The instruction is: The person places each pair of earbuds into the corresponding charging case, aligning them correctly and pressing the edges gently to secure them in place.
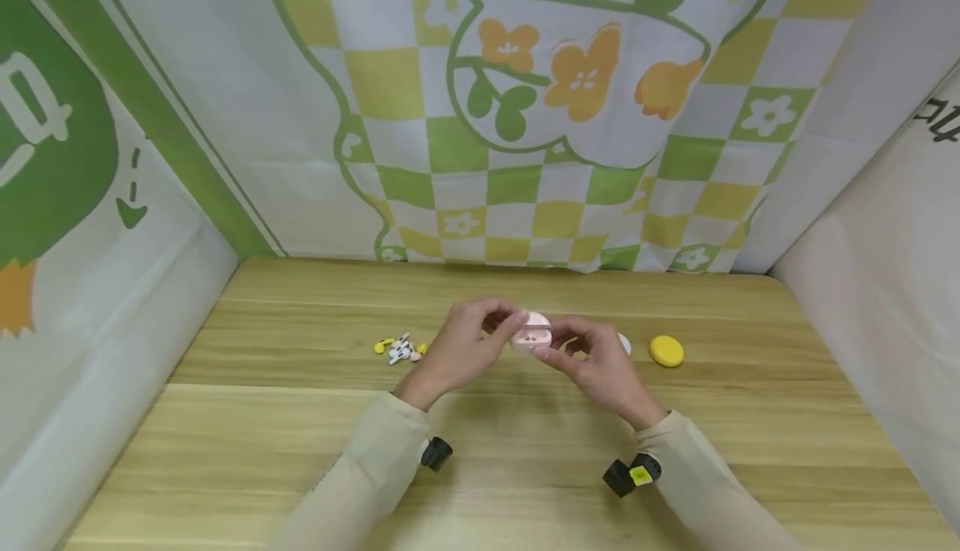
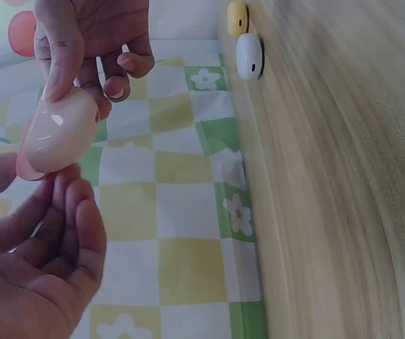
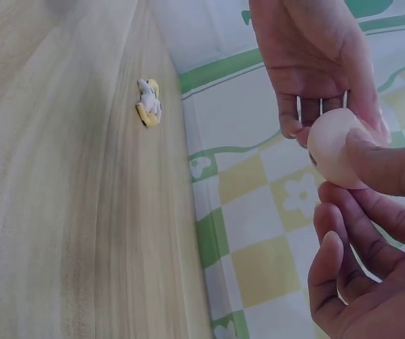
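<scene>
A pink earbud charging case (image 1: pixel 531 339) is held up over the table with its lid raised, its inside facing the head camera. My left hand (image 1: pixel 467 341) grips the case's left side, thumb near the lid. From the other side my right hand (image 1: pixel 600 369) pinches it between thumb and fingers. In the left wrist view the glossy rounded shell of the case (image 2: pixel 64 131) shows between both hands. The right wrist view has the case (image 3: pixel 331 147) under my right thumb, with my left hand (image 3: pixel 315 60) behind it.
Left of my hands, several loose earbuds (image 1: pixel 401 351), white, yellow and pink, lie in a small pile on the wooden table (image 1: pixel 285 451). A yellow round case (image 1: pixel 666 351) lies to the right, beside a white case (image 1: pixel 626 344) partly hidden by my right hand. A patterned cloth (image 1: pixel 465 151) hangs behind.
</scene>
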`<action>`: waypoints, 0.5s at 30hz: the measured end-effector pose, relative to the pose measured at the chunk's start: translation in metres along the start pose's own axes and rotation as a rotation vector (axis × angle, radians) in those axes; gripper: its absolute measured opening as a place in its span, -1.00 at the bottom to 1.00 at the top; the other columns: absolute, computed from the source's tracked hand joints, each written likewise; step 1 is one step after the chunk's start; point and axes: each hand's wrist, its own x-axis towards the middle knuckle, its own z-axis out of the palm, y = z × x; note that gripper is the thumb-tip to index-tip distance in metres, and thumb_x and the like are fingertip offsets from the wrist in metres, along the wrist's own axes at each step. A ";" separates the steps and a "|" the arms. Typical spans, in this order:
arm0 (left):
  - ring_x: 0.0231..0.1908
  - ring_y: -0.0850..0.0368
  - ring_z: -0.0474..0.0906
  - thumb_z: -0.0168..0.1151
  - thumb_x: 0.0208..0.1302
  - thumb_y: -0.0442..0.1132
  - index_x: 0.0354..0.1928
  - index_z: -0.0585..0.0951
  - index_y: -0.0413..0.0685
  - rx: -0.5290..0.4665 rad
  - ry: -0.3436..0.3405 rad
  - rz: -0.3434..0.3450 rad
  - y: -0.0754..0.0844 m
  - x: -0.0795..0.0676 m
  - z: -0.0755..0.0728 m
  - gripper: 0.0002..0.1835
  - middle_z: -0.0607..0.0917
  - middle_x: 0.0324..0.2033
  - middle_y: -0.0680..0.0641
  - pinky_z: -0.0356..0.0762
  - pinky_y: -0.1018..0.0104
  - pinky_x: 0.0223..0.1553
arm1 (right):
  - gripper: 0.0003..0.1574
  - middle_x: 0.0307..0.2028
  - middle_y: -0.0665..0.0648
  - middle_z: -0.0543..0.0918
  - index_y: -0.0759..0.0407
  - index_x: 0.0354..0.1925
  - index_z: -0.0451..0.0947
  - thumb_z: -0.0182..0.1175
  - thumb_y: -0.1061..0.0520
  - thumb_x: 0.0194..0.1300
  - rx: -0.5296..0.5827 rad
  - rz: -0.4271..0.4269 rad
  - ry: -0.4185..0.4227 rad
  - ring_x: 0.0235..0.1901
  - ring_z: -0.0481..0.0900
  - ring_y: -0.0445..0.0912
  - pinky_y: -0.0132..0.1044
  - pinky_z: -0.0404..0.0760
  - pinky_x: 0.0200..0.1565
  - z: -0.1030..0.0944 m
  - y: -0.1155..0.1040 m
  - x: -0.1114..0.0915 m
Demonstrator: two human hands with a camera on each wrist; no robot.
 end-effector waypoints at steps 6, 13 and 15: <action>-0.41 0.15 0.50 -0.10 0.41 0.12 -0.18 0.62 0.09 0.009 -0.033 -0.055 -0.003 0.001 0.000 -0.62 0.60 -0.42 0.12 0.49 0.30 -0.39 | -0.75 -0.30 0.14 0.65 0.30 -0.15 0.60 0.30 0.30 0.15 0.026 0.001 0.002 -0.34 0.54 -0.04 -0.25 0.55 -0.32 0.001 0.012 -0.002; -0.27 0.25 0.54 -0.11 0.41 0.14 -0.04 0.61 -0.03 0.074 0.017 -0.094 -0.017 -0.004 -0.017 -0.54 0.63 -0.27 0.11 0.52 0.30 -0.22 | -0.71 -0.32 0.04 0.64 0.16 -0.12 0.62 0.34 0.19 0.13 0.022 -0.002 0.031 -0.33 0.54 -0.09 -0.29 0.56 -0.32 0.001 0.038 0.000; -0.27 0.25 0.53 -0.08 0.41 0.11 -0.01 0.60 -0.06 0.106 0.045 -0.108 -0.024 -0.006 -0.028 -0.55 0.64 -0.26 0.08 0.52 0.30 -0.22 | -0.70 -0.33 0.04 0.64 0.16 -0.12 0.62 0.35 0.17 0.13 0.028 -0.002 0.037 -0.34 0.55 -0.10 -0.30 0.56 -0.33 0.000 0.040 0.000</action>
